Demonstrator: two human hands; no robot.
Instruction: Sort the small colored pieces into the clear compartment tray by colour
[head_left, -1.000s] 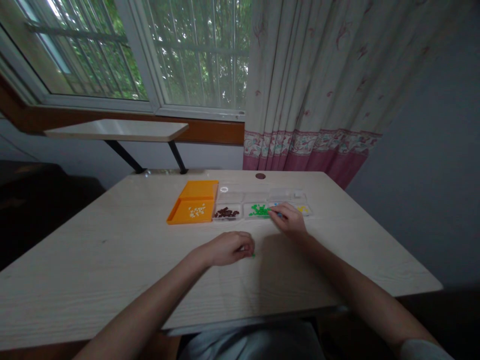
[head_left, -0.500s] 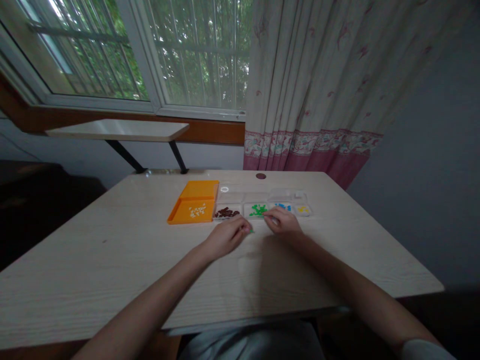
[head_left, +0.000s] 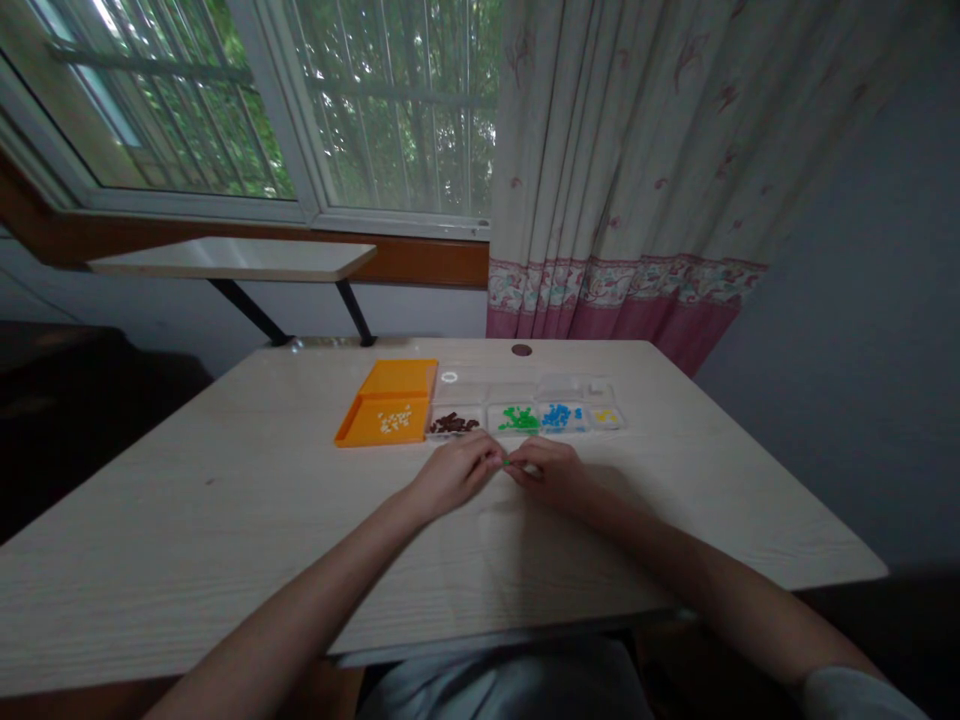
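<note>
My left hand (head_left: 456,474) is closed in a pinch, with a small green piece (head_left: 506,462) poking out at its fingertips. My right hand (head_left: 553,468) meets it from the other side, thumb and finger pinched on the same green bit. Whether a second piece is between the fingers is too small to tell. Just beyond the hands, loose green pieces (head_left: 519,418) lie in one compartment of a clear plastic box. Blue pieces (head_left: 556,416) fill the compartment to its right, and dark brown pieces (head_left: 453,423) one to its left.
An open orange case (head_left: 397,378) with small white pieces (head_left: 394,419) stands left of the clear box. A few yellow pieces (head_left: 605,416) lie in the rightmost compartment. A white ring (head_left: 449,378) rests at the back. A raised shelf (head_left: 247,258) stands at the table's back left.
My right hand has moved from the green compartment toward me and left, to my left fingertips. The blue pieces now show fully. My left hand has stayed in place.
</note>
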